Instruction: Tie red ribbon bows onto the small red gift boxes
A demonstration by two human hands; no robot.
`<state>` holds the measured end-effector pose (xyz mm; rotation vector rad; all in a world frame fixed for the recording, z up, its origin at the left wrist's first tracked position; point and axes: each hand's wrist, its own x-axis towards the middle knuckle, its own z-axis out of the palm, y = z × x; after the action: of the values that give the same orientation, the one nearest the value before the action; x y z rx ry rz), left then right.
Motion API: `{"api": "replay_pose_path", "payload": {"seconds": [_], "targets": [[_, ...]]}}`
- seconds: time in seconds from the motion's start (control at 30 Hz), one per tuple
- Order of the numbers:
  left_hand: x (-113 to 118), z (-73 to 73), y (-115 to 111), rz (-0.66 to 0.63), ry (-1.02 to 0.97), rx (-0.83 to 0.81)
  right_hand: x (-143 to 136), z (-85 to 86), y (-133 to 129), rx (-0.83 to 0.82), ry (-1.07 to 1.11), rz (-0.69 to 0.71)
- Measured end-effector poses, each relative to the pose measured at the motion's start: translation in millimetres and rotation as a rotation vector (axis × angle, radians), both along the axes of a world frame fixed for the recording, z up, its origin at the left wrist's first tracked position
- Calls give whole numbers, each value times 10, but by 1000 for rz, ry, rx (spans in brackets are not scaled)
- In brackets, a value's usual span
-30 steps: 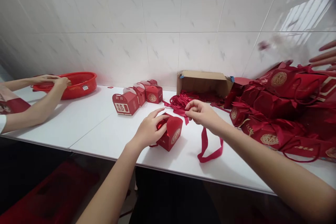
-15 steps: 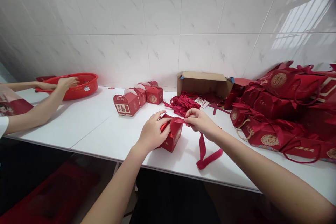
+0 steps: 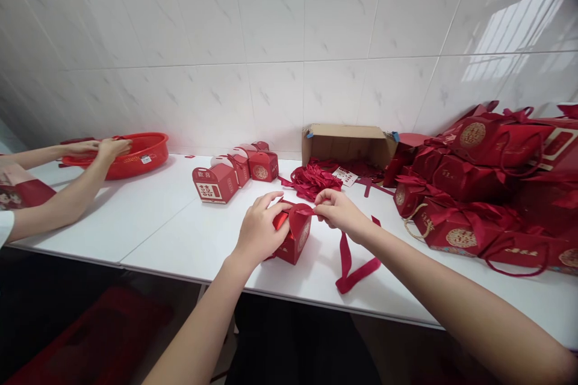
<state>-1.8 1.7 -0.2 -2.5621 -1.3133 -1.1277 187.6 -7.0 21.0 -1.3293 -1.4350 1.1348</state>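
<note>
Marbled tiles (image 3: 271, 12) backed a white table (image 3: 158, 240), where the left hand (image 3: 259, 228) steadied a small red box (image 3: 293, 248) near the front edge, fingers parted and curved over its top. The right hand (image 3: 338, 212) pinched a crimson ribbon (image 3: 345, 258) beside the box's flap. Working ribbon at the closure seemed to be the step in hand; drawing it further would call for a firm hold. Heaped ribbons (image 3: 312, 181) lay beyond, before a carton (image 3: 350, 131) near the back edge. Leftward, a printed box (image 3: 212, 186) read "歡喜" above "囍"; the red basin's (image 3: 158, 147) label (image 3: 146, 159) was illegible.
</note>
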Motion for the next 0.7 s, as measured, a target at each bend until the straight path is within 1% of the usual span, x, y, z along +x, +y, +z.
{"api": "replay_pose_path", "payload": {"seconds": [0.17, 0.27, 0.3, 0.37, 0.4, 0.43, 0.47, 0.5, 0.57, 0.6, 0.67, 0.7], "targets": [[47, -15, 19, -48, -112, -100, -104, -8, -18, -15, 78, 58], [39, -15, 39, -33, -106, -53, -108, -58, -7, 19, -21, 49], [29, -6, 47, -26, -96, -13, -97, -73, 4, 75, -93, 20], [7, 37, 64, -10, -55, 97, -75, -86, 35, 249, -247, -61], [-2, 73, 73, -1, -28, 161, -70, -80, 54, 337, -302, -85], [-9, 117, 81, 7, -1, 221, -73, -65, 73, 397, -326, -76], [-12, 169, 87, 16, 22, 275, -85, -43, 92, 420, -318, -29], [-12, 225, 91, 25, 37, 318, -104, -15, 109, 410, -283, 46], [-11, 335, 88, 45, 37, 375, -153, 46, 139, 345, -179, 196], [-15, 381, 79, 60, 21, 389, -176, 78, 149, 321, -123, 237], [-43, 432, 46, 101, -38, 363, -195, 148, 156, 318, -7, 242], [-69, 433, 25, 123, -70, 311, -187, 191, 148, 331, 53, 226]]}}
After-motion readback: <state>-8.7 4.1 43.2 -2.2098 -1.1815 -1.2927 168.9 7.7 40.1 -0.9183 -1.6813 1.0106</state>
